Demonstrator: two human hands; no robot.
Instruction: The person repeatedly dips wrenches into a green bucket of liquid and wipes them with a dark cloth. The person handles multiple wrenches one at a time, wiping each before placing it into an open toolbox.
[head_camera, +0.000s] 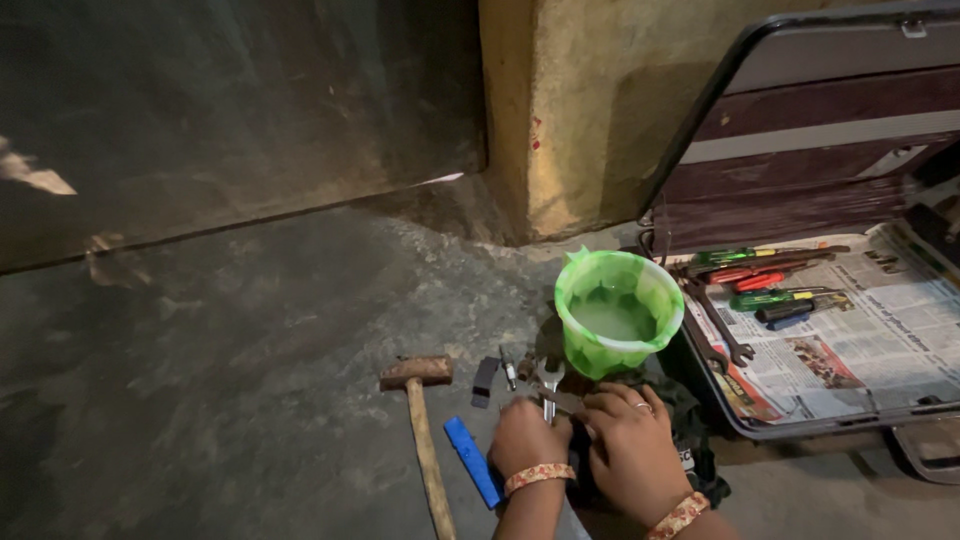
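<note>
your left hand (527, 437) and right hand (632, 445) sat together on floor (250, 400), closed around spanner (549, 385); its long axis pointed away from you toward green bucket (617, 312).

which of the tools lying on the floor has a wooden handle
The hammer, lying left of the left hand. Its long handle is pale wood; the blue tool beside it is not.

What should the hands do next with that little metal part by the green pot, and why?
Probably steady the part: the left hand and right hand meet over something small and dark on the floor, with an open-ended spanner right at the left fingertips, below the green pot. What the fingers pinch is too dim to tell.
</note>
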